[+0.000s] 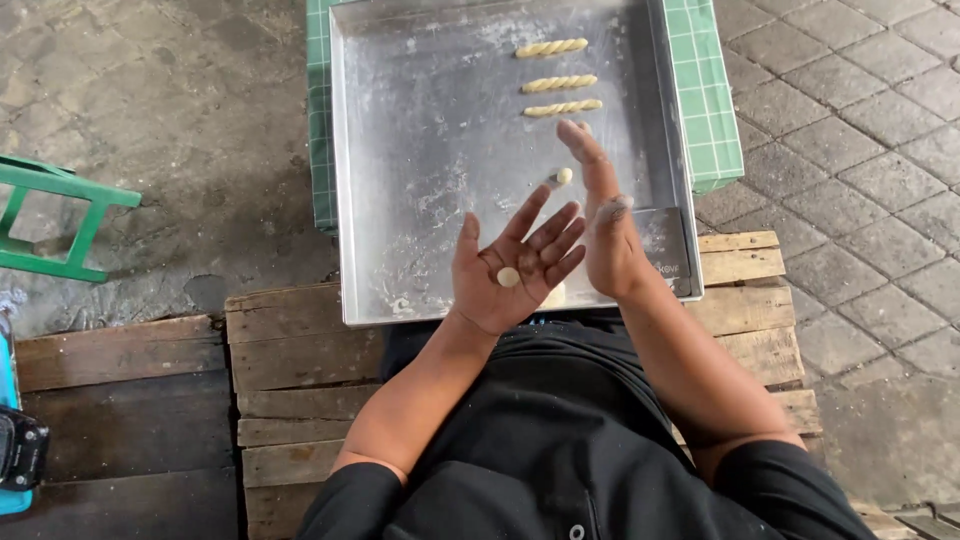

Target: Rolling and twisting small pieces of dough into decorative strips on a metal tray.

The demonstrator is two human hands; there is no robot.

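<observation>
- I see my left hand [515, 270] held palm up with its fingers spread wide, gripping nothing.
- A small round dough ball [508, 277] sits loose on that palm, near the base of the fingers.
- My right hand [605, 220] stands on edge just to the right of the left one, fingers straight and together, pointing away from me; it is flat and unclenched, holding nothing.
- I can see pale flour or dough smears on the right hand's side.
- Both hands hover over the near part of a metal tray [400, 200], which is dusted with flour.
- Three twisted dough sticks lie in a column at the far side of the tray: the top twist [551, 47], the middle twist [559, 83] and the lowest twist [563, 107], each lying crosswise and apart from the others.
- A second dough piece [564, 176] rests on the tray below the twists, just left of my right fingers.
- A pale bit of dough [553, 296] shows under my left hand at the tray's near edge; I cannot tell its shape.
- The tray rests partly on a green checked cloth [705, 90] and partly on a wooden pallet [300, 350].
- A green stool [55, 215] stands on the paving to the left, well apart from the tray.
</observation>
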